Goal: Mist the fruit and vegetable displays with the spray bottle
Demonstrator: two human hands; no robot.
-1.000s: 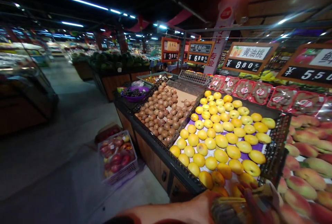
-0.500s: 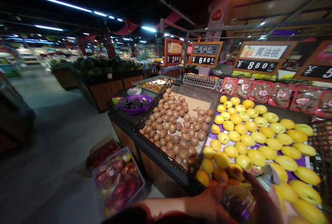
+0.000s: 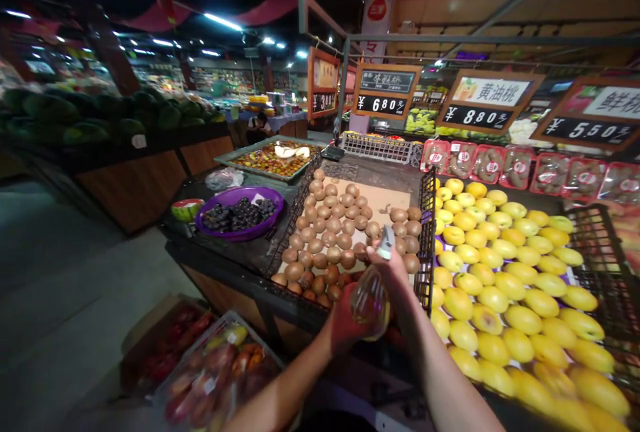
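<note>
A clear spray bottle (image 3: 371,305) with a pale grey trigger head is between my two hands, in front of the kiwis. My right hand (image 3: 394,275) is wrapped around its neck and trigger. Against the side of the bottle's body my left hand (image 3: 344,319) is closed. Some liquid seems to show inside the clear plastic. Brown kiwis (image 3: 334,225) lie in rows in a black crate just beyond the hands. To the right, yellow nectarines (image 3: 493,299) fill another section of the stand.
A purple bowl (image 3: 240,232) of dark grapes and a cut watermelon piece (image 3: 187,210) stand left of the kiwis. Below, a plastic crate (image 3: 280,342) of bagged fruit rests on the floor. Price signs (image 3: 480,102) hang above packed red trays (image 3: 489,164). A person (image 3: 259,127) is farther back.
My view has turned right. Both hands and the spray bottle have moved left, from over the yellow nectarines to in front of the kiwis.
</note>
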